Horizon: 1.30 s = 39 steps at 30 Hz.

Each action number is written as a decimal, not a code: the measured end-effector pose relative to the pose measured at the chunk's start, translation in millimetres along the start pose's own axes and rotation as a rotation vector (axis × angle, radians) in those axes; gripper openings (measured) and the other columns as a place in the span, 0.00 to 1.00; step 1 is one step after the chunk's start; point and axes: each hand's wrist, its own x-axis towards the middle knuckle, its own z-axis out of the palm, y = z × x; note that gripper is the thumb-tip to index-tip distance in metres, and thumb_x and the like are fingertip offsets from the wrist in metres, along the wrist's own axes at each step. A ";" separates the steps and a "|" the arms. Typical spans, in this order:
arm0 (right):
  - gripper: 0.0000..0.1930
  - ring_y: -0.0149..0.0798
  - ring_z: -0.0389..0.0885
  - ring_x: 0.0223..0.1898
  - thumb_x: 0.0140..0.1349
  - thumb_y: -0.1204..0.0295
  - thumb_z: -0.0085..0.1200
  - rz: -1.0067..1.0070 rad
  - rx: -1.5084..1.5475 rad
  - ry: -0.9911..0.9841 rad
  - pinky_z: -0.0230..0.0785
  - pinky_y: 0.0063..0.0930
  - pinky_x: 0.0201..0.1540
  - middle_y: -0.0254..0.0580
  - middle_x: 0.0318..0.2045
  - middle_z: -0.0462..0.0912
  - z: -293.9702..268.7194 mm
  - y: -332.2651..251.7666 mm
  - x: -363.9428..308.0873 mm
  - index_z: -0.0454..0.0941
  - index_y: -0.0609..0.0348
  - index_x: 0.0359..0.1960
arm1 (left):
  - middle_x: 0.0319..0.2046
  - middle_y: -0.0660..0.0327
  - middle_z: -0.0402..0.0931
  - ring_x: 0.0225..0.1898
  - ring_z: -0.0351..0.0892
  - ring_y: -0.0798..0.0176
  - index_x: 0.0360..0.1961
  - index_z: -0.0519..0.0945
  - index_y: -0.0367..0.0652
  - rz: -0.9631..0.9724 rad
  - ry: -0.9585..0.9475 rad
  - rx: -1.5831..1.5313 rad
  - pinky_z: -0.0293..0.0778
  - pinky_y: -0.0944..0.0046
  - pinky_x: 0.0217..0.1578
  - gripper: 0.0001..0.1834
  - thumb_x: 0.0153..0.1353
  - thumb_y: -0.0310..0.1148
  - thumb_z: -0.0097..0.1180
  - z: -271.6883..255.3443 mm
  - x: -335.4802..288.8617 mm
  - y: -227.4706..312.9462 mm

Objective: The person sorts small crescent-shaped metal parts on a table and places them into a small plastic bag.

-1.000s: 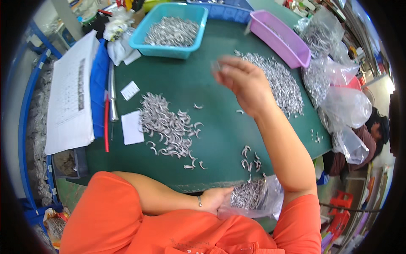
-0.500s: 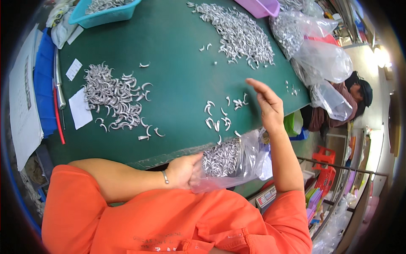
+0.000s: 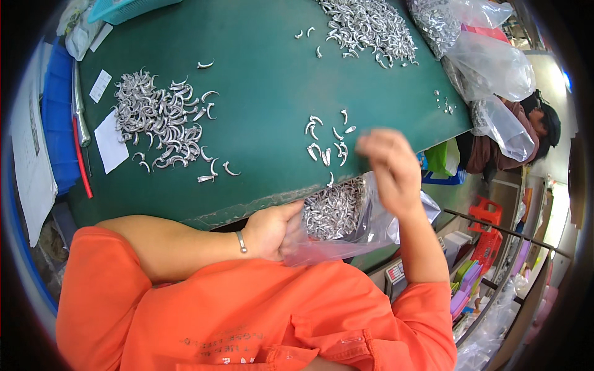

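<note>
My left hand (image 3: pixel 272 232) grips the near edge of a clear plastic bag (image 3: pixel 322 251), holding its mouth just below the table edge. Inside the bag lies a mass of small curved silver metal pieces (image 3: pixel 334 210). Above the bag's right side hovers my right hand (image 3: pixel 395 170), fingers curled in and tips blurred; what they hold, if anything, is hidden. Just left of it, several loose curved metal pieces (image 3: pixel 326 154) are scattered on the green table (image 3: pixel 260 117).
Heaps of the same pieces lie on the left (image 3: pixel 158 117) and at the far right (image 3: pixel 371 28). A turquoise basket (image 3: pixel 133 8) sits at the far left. Filled plastic bags (image 3: pixel 492 65) line the right edge, near a person in a dark cap (image 3: pixel 544 127). Red stools (image 3: pixel 486 222) stand beyond.
My right hand has gone from stretched fingers to curled ones, beside the loose pieces. Fewer loose pieces show near it. The left hand keeps its hold on the bag; the whole view has shifted.
</note>
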 end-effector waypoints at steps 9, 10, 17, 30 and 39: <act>0.15 0.53 0.76 0.54 0.60 0.80 0.50 -0.334 0.285 -0.332 0.67 0.44 0.59 0.49 0.49 0.80 35.8 3.8 49.6 0.80 0.61 0.48 | 0.11 0.69 0.54 0.10 0.54 0.68 0.21 0.68 0.52 -0.046 -0.178 -0.050 0.51 0.67 0.11 0.20 0.73 0.42 0.38 -13.8 10.0 -1.2; 0.15 0.53 0.77 0.52 0.58 0.82 0.49 -0.378 0.335 -0.403 0.69 0.45 0.57 0.49 0.47 0.81 34.1 -0.3 35.1 0.82 0.61 0.46 | 0.11 0.69 0.54 0.10 0.54 0.68 0.21 0.68 0.52 -0.034 -0.189 -0.040 0.51 0.67 0.11 0.20 0.73 0.42 0.38 -19.5 12.1 -3.3; 0.12 0.52 0.78 0.50 0.62 0.75 0.50 -0.014 0.101 -0.153 0.69 0.43 0.57 0.49 0.46 0.81 -15.3 30.7 38.0 0.78 0.62 0.47 | 0.33 0.64 0.79 0.33 0.79 0.65 0.42 0.77 0.48 -0.061 -0.741 -0.479 0.75 0.63 0.30 0.15 0.73 0.40 0.37 -50.7 26.6 -22.8; 0.24 0.52 0.64 0.65 0.69 0.62 0.46 0.173 -0.155 0.166 0.55 0.36 0.67 0.56 0.62 0.65 -0.6 128.9 124.9 0.67 0.62 0.63 | 0.10 0.70 0.51 0.12 0.46 0.70 0.15 0.60 0.54 -0.044 -0.028 -0.056 0.42 0.66 0.14 0.24 0.73 0.41 0.39 -4.3 7.4 -1.7; 0.20 0.54 0.67 0.63 0.69 0.73 0.44 0.122 0.238 0.125 0.56 0.38 0.67 0.54 0.60 0.71 11.9 47.1 78.0 0.68 0.62 0.62 | 0.10 0.69 0.50 0.11 0.47 0.69 0.11 0.58 0.54 -0.035 -0.073 0.022 0.45 0.66 0.13 0.28 0.73 0.43 0.39 -8.5 8.0 -2.2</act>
